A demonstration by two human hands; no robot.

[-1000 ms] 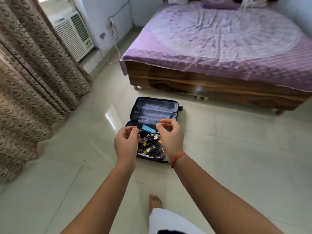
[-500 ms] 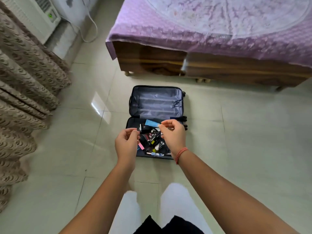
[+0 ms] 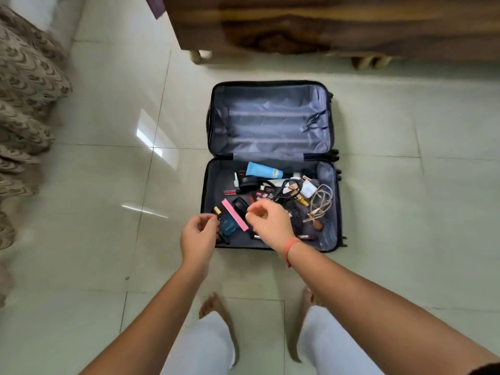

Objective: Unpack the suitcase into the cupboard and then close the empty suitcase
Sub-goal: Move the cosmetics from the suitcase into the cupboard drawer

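Observation:
A dark suitcase (image 3: 204,201) lies open on the tiled floor, its grey-lined lid (image 3: 270,123) flat on the far side. The near half holds several small items: a light blue tube (image 3: 263,169), a pink nail file (image 3: 234,214), a dark blue perfume bottle (image 3: 228,226), a white charger (image 3: 308,189) and coiled cables (image 3: 320,203). My left hand (image 3: 198,236) hovers at the near left corner beside the perfume bottle, fingers curled. Over the middle of the items, my right hand (image 3: 267,223) has thumb and fingers curled together. Neither hand visibly holds anything. No cupboard is in view.
A wooden bed frame (image 3: 297,25) stands just beyond the suitcase. A patterned curtain (image 3: 24,104) hangs down the left side. My bare feet (image 3: 216,309) stand on the tiles right in front of the suitcase. Open floor lies to both sides.
I have stepped up to the suitcase and my view has tilted down onto it. Both hands have dropped closer to the items, still curled the same way.

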